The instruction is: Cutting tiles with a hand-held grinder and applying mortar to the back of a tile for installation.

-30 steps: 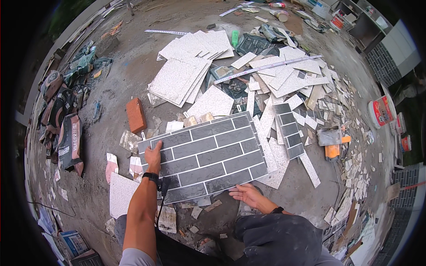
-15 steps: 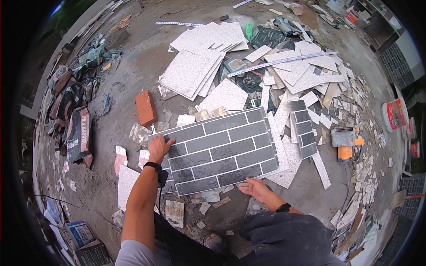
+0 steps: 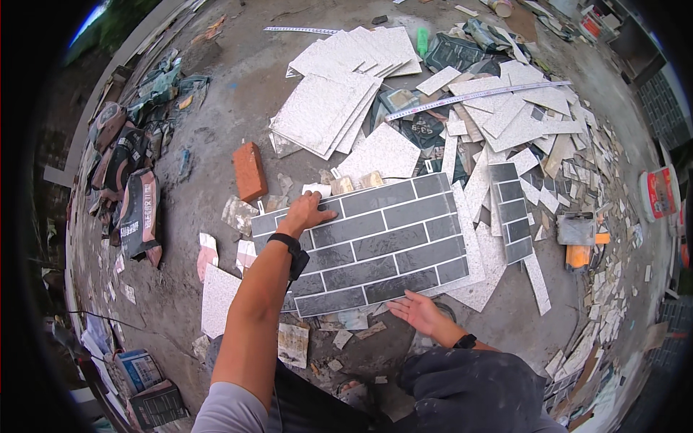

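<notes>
Dark grey rectangular tile (image 3: 386, 242), lined in white like brickwork, sits left of a narrow grey, white-lined tile strip (image 3: 513, 209). The left hand (image 3: 307, 214) lies across the rectangular tile's far edge, thumb on the face; I cannot tell whether it pinches. The right hand (image 3: 421, 315), palm up, fingers loosely spread, is at the near edge.

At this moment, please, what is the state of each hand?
Left hand: on the grey tile, at its far edge; whether it grips cannot be told.
Right hand: open, palm up, at the tile's near edge.
</notes>
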Demonstrator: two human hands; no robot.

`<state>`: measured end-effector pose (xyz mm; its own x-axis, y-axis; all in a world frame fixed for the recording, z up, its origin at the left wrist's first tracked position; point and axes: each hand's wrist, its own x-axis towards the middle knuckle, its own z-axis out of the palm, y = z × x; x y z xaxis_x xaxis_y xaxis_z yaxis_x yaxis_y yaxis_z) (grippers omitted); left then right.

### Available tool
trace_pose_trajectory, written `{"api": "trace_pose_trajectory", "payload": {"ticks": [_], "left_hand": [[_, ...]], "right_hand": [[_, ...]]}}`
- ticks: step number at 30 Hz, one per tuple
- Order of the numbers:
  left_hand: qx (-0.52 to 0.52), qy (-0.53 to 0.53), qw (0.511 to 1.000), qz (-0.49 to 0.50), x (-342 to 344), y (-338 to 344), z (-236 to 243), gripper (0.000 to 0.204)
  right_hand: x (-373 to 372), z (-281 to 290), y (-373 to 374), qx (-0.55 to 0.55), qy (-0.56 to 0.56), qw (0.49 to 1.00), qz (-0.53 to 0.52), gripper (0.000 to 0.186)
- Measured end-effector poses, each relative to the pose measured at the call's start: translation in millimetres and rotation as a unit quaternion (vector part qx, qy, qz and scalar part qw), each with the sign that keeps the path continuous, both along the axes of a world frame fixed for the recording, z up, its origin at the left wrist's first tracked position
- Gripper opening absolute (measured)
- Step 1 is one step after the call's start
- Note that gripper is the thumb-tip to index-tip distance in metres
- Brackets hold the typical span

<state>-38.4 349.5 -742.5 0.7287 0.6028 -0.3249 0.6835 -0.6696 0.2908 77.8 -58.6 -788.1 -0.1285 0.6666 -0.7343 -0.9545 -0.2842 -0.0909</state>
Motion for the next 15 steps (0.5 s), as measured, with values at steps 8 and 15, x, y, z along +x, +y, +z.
{"api": "trace_pose_trajectory", "payload": {"ticks": [8, 15], "left_hand": [[-0.003, -0.017, 1.0, -0.014, 8, 13, -19, 0.07], [-0.069, -0.034, 0.997, 0.025, 6, 26, 22, 0.077]], "right_hand": [[-8, -8, 3, 0.04, 0.001, 0.999, 0.011, 0.047], [-3, 19, 6, 0.03, -0.08, 0.996, 0.01, 0.034]]}}
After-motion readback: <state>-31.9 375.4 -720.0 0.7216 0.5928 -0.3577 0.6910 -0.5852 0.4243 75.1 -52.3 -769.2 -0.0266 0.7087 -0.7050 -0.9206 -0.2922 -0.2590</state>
